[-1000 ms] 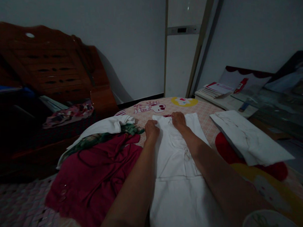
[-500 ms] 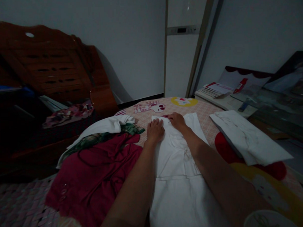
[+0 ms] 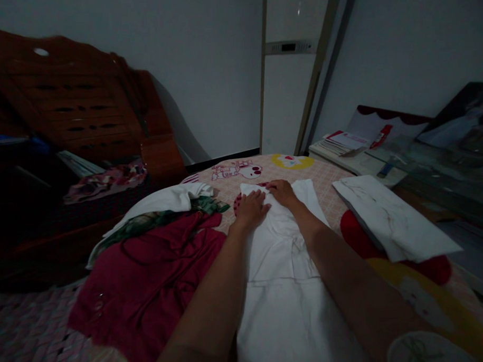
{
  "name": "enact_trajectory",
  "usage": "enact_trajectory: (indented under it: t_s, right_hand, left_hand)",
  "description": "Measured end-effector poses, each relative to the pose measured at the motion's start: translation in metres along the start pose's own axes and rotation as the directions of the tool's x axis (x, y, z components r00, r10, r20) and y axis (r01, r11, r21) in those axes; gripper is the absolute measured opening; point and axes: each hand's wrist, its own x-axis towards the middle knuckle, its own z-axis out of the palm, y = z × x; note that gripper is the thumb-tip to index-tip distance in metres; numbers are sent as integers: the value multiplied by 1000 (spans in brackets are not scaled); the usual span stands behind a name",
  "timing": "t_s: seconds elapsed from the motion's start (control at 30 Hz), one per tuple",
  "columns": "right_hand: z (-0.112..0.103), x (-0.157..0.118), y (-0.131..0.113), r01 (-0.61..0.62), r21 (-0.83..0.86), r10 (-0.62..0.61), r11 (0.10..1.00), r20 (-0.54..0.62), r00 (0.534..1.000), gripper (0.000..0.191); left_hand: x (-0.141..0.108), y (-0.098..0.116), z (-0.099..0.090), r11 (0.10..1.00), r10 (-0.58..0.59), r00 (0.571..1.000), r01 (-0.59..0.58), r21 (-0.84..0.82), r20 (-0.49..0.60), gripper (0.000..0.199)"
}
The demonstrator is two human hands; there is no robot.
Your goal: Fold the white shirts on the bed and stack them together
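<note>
A white garment (image 3: 281, 311) lies lengthwise on the bed-like patterned cloth in front of me, with a seam across it and creases near its far end. My left hand (image 3: 252, 208) rests on its far left part, fingers stretched out and the thumb apart. Beside it, my right hand (image 3: 282, 193) has its fingers bent at the garment's far edge, pinching the fabric; the fingertips are partly hidden. To the left lies a crumpled dark red garment (image 3: 158, 284), and behind that a white cloth (image 3: 163, 200) over a green checked cloth (image 3: 148, 222).
At right, a folded white marbled item (image 3: 393, 212) lies on the pink patterned cover (image 3: 324, 173). Further back are papers (image 3: 345, 141) and a glass-topped stand (image 3: 434, 161). A carved wooden chair (image 3: 80, 102) stands at left, and a tall white cabinet-like unit (image 3: 284, 100) at the back.
My left hand has shifted slightly right over the white garment, and its fingers have spread. My right hand stays at the far edge. The view has moved slightly.
</note>
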Motion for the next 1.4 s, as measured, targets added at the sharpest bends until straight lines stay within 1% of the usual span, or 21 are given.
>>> enact_trajectory:
  t_s: [0.03,0.1,0.27,0.37,0.43,0.5,0.6,0.7,0.73,0.83,0.9,0.97,1.0,1.03,1.1,1.17,1.2,1.23,1.3,1.37,1.4]
  right_hand:
    - [-2,0,0,9,-1,-9,1000,18,1000,30]
    - [-8,2,-1,43,-10,-42,999,67,997,31]
    - [-37,5,-6,148,-35,-136,988,226,965,29]
    - [-62,-13,-9,203,-45,-187,978,232,955,29]
    - [-77,-37,-11,226,-43,-213,973,205,955,29]
    - [-88,-71,-13,220,-25,-213,975,161,964,28]
    - [-97,-130,-14,249,40,-252,968,104,962,25]
    - [-98,-186,-7,271,2,-271,963,52,961,22]
    - [-97,-203,-3,283,-13,-282,959,62,958,22]
    - [-93,-242,10,275,-40,-272,961,69,960,21]
    - [-91,-258,16,264,-54,-261,963,66,963,20]
    - [-87,-267,16,254,-54,-251,966,60,966,21]
    - [-86,-270,14,252,-51,-249,966,55,967,21]
    - [-84,-271,11,253,-49,-251,966,48,967,21]
    - [-80,-272,5,267,-60,-265,962,36,964,23]
    - [-77,-271,0,281,-87,-279,956,40,960,25]
    - [-78,-270,-2,279,-99,-275,955,54,960,27]
    - [-79,-268,-4,268,-107,-260,958,82,962,28]
    - [-83,-263,-8,225,-118,-204,967,169,964,27]
    - [-89,-257,-13,167,-125,-131,978,254,958,27]
    - [-92,-253,-15,141,-126,-100,982,287,953,27]
  left_hand:
    - [-1,2,0,1000,-13,999,11,28,48,48]
    - [-3,5,1,998,-38,996,34,55,86,50]
    - [-3,6,-3,997,-42,995,36,67,87,45]
    - [-2,6,-4,997,-56,994,51,59,96,46]
    - [0,5,-3,998,-60,994,57,34,92,47]
    - [1,3,-3,998,-65,996,66,-18,65,48]
    - [2,2,-11,985,-79,995,70,-159,-53,50]
    - [1,9,-32,947,-69,978,2,-321,-198,44]
    - [0,14,-41,933,-62,972,-24,-358,-226,39]
    - [-5,36,-72,913,2,971,-100,-396,-240,26]
    - [-12,54,-89,913,85,979,-152,-379,-188,23]
    - [-23,73,-99,925,186,980,-200,-322,-76,21]
    - [-32,81,-101,933,239,971,-230,-276,-1,20]
    - [-41,88,-102,938,289,954,-265,-222,83,19]
    - [-66,96,-96,932,361,895,-339,-125,262,16]
    - [-93,96,-86,926,366,832,-370,-75,416,13]
    - [-106,93,-79,932,344,820,-358,-61,458,15]
    - [-118,90,-73,939,319,818,-340,-46,478,20]
    - [-137,84,-63,957,270,860,-289,-24,432,29]
    - [-146,81,-57,973,220,890,-227,-29,400,33]
    - [-149,80,-56,978,199,893,-205,-31,404,33]
